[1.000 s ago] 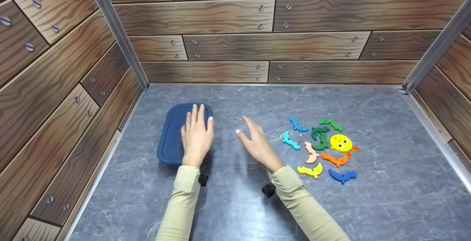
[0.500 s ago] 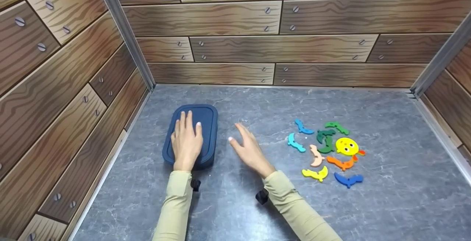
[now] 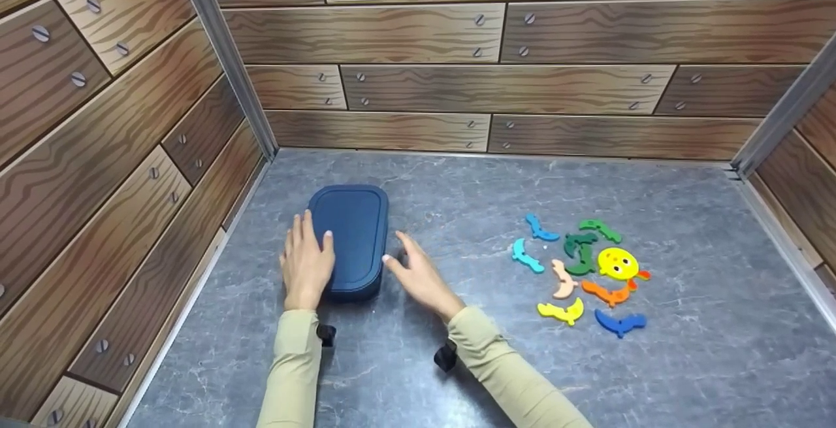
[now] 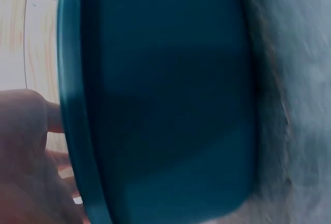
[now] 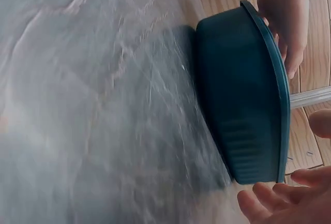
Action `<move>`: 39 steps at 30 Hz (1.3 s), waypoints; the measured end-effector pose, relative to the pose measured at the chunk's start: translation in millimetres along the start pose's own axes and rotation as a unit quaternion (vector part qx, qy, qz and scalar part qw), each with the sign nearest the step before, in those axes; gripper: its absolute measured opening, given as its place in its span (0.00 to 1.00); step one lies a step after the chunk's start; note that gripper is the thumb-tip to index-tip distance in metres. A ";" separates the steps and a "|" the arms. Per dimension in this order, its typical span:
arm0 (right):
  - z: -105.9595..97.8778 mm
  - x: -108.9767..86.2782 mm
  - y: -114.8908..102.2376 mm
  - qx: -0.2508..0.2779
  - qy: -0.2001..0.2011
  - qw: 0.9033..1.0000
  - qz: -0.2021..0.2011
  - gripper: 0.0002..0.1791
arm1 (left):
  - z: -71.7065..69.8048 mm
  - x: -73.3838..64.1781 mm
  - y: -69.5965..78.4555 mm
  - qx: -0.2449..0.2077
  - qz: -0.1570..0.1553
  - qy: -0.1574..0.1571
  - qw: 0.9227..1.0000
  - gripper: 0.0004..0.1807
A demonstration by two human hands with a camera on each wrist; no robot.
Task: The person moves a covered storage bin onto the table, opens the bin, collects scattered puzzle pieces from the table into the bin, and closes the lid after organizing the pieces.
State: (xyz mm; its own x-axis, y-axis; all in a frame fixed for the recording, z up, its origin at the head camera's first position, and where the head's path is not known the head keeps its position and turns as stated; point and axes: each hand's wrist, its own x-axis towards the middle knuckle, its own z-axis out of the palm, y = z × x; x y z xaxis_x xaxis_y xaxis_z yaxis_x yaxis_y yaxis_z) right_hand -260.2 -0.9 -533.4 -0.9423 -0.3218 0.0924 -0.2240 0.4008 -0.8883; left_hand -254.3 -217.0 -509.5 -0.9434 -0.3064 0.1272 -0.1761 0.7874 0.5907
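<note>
While L hand (image 3: 305, 270) & R hand (image 3: 426, 281), thumbs & fingers apart, flank the blue box (image 3: 354, 235), step's prob. lining up a grip; next likely needs even side pressure.

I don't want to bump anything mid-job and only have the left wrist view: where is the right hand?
Observer: The head view shows the right hand beside the right side of the blue box, though I can't tell whether it touches.
Operator: I only see the box's side. Is its top covered?
Observer: Yes, the lid is on, seen from above in the head view.
Operator: Anything loose nearby?
Observer: Yes, coloured curved pieces lie spread out farther to the right, beyond the right hand.
</note>
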 end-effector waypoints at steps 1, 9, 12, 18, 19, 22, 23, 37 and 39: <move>2.3 0.3 0.2 0.002 -0.002 1.000 0.002 0.35 | -0.5 0.3 -2.2 -0.001 -0.001 -0.002 1.000 0.36; 15.8 3.7 0.1 0.026 -0.009 0.999 0.016 0.37 | -4.6 2.8 -20.5 -0.058 -0.018 -0.022 0.998 0.37; 18.8 4.4 -2.6 0.038 -0.011 0.999 0.016 0.38 | -6.8 3.4 -26.2 -0.088 -0.023 -0.027 0.995 0.36; 23.7 3.9 -4.3 0.072 -0.023 0.997 0.010 0.41 | -9.0 2.4 -36.9 -0.138 -0.008 -0.027 0.990 0.31; 24.7 3.6 -3.7 0.079 -0.025 0.997 0.009 0.42 | -9.0 1.8 -39.0 -0.147 -0.007 -0.028 0.989 0.30; 27.4 1.8 -2.6 0.092 -0.030 0.995 0.006 0.43 | -9.1 -0.5 -46.5 -0.184 -0.011 -0.032 0.982 0.28; 28.4 1.3 -2.4 0.094 -0.031 0.995 0.006 0.44 | -9.2 -1.2 -49.3 -0.200 -0.011 -0.033 0.979 0.28; 28.6 -5.3 -13.6 0.157 -0.018 0.987 -0.028 0.39 | -19.6 2.5 -71.7 -0.424 -0.036 -0.107 0.898 0.26; 28.6 -4.6 -13.7 0.161 -0.019 0.986 -0.030 0.39 | -20.4 4.0 -73.7 -0.426 -0.038 -0.111 0.897 0.26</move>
State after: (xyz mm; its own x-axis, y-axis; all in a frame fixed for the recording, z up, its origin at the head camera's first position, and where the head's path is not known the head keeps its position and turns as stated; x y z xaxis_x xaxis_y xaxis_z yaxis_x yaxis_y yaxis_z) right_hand -245.8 -29.4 -534.5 -0.9185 -0.3709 0.1372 -0.1822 0.0890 -0.9792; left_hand -239.4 -287.2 -536.3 -0.9870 -0.1544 -0.0455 -0.0530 0.0447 0.9976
